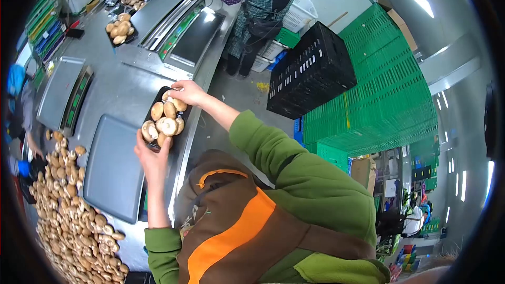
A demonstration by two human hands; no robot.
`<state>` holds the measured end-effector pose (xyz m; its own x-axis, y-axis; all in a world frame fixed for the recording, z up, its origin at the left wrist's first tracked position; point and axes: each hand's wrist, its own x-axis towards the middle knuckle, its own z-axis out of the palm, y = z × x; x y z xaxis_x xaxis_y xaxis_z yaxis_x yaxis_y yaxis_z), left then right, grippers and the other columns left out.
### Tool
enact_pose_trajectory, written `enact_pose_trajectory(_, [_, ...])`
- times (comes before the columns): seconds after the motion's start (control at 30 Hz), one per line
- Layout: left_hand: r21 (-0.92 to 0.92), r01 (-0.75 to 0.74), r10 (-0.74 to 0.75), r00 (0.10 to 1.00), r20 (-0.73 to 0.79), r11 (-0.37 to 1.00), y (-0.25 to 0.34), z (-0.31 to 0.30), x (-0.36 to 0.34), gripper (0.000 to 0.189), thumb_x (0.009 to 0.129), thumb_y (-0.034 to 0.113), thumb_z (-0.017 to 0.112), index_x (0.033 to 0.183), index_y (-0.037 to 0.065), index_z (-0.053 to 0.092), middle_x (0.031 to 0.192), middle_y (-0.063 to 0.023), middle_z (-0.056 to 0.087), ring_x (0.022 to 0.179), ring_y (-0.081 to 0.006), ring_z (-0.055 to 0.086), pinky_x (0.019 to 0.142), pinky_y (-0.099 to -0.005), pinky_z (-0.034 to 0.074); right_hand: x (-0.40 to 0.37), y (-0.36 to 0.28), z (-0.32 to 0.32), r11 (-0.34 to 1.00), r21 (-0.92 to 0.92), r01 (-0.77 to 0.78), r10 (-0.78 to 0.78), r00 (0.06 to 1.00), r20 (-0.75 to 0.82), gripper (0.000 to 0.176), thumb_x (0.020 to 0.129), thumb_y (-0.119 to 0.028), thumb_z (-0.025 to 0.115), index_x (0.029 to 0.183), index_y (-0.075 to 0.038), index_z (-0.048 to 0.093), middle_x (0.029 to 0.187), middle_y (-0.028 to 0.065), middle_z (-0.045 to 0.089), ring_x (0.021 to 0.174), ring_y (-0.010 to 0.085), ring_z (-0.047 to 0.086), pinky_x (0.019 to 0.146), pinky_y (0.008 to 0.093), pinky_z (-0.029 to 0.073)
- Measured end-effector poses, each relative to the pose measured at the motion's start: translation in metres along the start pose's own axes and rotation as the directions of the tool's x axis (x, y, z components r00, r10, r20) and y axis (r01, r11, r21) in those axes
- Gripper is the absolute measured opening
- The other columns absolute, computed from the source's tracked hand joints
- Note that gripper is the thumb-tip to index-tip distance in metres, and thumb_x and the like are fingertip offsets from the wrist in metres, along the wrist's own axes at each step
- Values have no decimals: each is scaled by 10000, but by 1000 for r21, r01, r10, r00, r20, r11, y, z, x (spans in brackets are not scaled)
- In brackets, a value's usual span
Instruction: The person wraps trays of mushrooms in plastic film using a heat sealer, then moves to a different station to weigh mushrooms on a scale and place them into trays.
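Both ends of the black tray are guarded, likely steadying its heaped mushrooms; the left hand grips one; the right hand touches mushrooms opposite, its grip unclear.

No readable text anywhere.

Mushrooms in tray; scale between tray, pile.
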<state>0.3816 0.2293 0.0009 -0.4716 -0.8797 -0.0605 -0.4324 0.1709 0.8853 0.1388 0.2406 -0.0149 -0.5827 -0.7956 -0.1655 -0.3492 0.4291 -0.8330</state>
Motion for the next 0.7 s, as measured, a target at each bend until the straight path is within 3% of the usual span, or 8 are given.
enact_pose_trajectory(0.03, [-24,61,-59,997,58,998,10,12,5,851,751,228,758,1407,-14,272,1150,-211,423,896,-270,545,862,-366,444,11,16,-9,1000,-19,-20,20,1000,8,544,774,-339,708,1155,34,597,1092,192,640,1017,247,624,893,324,487])
enact_pose_trajectory(0.17, [39,24,-26,999,45,999,-10,75,29,859,749,214,744,1413,-13,248,1241,-271,376,1161,-403,437,1018,-411,347,53,80,-22,996,-37,-86,87,995,40,558,741,-354,720,1133,28,610,1105,193,637,1024,260,624,897,331,483])
enact_pose_trajectory(0.3, [68,180,-187,976,108,981,-16,107,41,898,748,212,730,1437,16,188,1249,-302,345,1159,-422,434,1018,-416,351,76,108,-9,990,-125,-66,74,995,62,452,753,-318,680,1063,10,648,1055,201,648,983,300,632,871,356,488])
enact_pose_trajectory(0.47, [84,250,-257,964,76,965,-38,124,61,892,753,234,715,1445,47,184,1252,-302,357,1179,-425,425,1023,-422,348,108,133,21,991,-127,-36,42,998,49,339,776,-248,633,1013,-8,662,1009,206,649,960,320,630,840,373,490])
enact_pose_trajectory(0.57, [78,270,-281,931,233,960,-75,133,80,893,744,257,719,1440,35,204,1268,-307,434,1200,-389,451,1018,-407,365,114,130,23,980,-196,-29,58,988,142,333,785,-268,622,999,-16,663,979,210,651,938,325,635,822,381,492])
enact_pose_trajectory(0.6, [-96,237,-206,944,257,967,-76,132,80,913,733,288,734,1431,4,217,1290,-285,463,1206,-330,481,1004,-375,386,115,133,25,973,-230,-26,70,980,185,330,785,-255,612,1002,-11,658,970,212,651,927,324,637,814,380,494])
enact_pose_trajectory(0.67, [14,288,-282,925,256,958,-78,126,79,948,728,392,734,1415,-34,238,1282,-249,501,1195,-288,504,976,-352,413,117,138,26,946,-324,-18,64,989,132,369,769,-319,657,967,-8,654,938,200,662,894,320,645,794,386,503])
enact_pose_trajectory(0.7, [-18,357,-325,868,376,934,-77,132,80,954,725,439,724,1406,-39,259,1268,-247,513,1181,-298,514,965,-358,422,119,132,21,914,-403,-34,103,983,150,404,764,-348,676,982,-9,649,927,189,668,882,311,649,786,386,508])
